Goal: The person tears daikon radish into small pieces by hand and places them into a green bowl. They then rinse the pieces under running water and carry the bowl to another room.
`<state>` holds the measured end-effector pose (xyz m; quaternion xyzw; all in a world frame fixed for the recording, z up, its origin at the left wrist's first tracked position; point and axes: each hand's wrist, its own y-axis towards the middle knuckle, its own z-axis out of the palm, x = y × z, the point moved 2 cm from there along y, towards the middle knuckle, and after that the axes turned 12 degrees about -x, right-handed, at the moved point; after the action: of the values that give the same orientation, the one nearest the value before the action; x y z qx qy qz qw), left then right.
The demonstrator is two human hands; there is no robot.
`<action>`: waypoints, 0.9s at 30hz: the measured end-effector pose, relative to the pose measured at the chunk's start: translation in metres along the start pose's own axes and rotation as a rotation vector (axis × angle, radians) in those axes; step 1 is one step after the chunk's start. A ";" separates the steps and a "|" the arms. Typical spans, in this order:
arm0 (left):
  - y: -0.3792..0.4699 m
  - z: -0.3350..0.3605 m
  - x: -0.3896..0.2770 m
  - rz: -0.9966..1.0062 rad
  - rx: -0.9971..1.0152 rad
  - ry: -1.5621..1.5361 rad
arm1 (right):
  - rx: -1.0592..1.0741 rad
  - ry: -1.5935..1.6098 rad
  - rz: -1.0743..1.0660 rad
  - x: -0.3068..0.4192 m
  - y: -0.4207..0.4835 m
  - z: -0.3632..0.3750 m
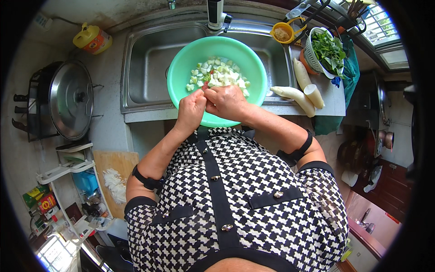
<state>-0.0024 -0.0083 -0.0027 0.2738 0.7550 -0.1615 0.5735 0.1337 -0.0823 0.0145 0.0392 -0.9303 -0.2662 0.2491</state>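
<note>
A large green plastic basin (217, 47) rests over the front edge of a double stainless-steel sink (146, 68). Pale chopped vegetable pieces (224, 75) lie in it, with a few red and green bits among them. My left hand (191, 108) and my right hand (227, 101) meet above the near side of the basin, fingers curled together. Between the fingertips is a small reddish piece (205, 85), mostly hidden; which hand grips it is unclear. The pieces in the basin lie just beyond my fingers.
White radishes (295, 97) lie right of the sink near a basket of leafy greens (326, 51) and a yellow strainer (282, 33). A yellow jug (92, 40) and a lidded pot (70, 99) stand left. White shreds (115, 185) lie on a wooden cutting board (117, 159).
</note>
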 end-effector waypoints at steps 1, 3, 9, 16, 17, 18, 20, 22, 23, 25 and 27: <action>0.000 0.001 0.003 -0.228 0.035 -0.227 | -0.070 -0.027 -0.026 0.003 0.000 0.002; 0.000 0.005 0.007 -0.599 0.051 -0.541 | -0.137 -0.057 -0.063 0.004 0.000 0.004; 0.002 0.011 -0.009 -0.933 0.074 -0.874 | -0.169 0.332 0.233 -0.001 0.005 -0.006; 0.010 -0.020 -0.056 0.829 -0.274 0.312 | -0.032 1.575 1.340 0.026 0.012 -0.004; 0.010 -0.023 -0.058 0.867 -0.266 0.345 | -0.051 1.564 1.404 0.029 0.014 -0.004; 0.011 -0.025 -0.059 0.894 -0.269 0.373 | -0.088 1.561 1.453 0.032 0.016 -0.003; 0.012 -0.027 -0.059 0.858 -0.275 0.346 | -0.104 1.628 1.478 0.032 0.019 -0.005; 0.013 -0.029 -0.058 0.725 -0.279 0.232 | -0.054 1.273 1.107 0.023 0.025 -0.011; 0.015 -0.028 -0.056 0.544 -0.198 0.151 | -0.017 1.105 0.921 0.018 0.027 -0.014; 0.015 -0.029 -0.051 0.163 -0.028 -0.011 | -0.027 0.617 0.440 0.006 0.031 -0.026; 0.017 -0.034 -0.050 0.097 0.134 -0.003 | -0.057 0.324 0.122 0.003 0.028 -0.031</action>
<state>-0.0087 0.0125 0.0559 0.3476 0.7276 -0.1839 0.5621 0.1483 -0.0735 0.0534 0.0179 -0.8708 -0.2670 0.4124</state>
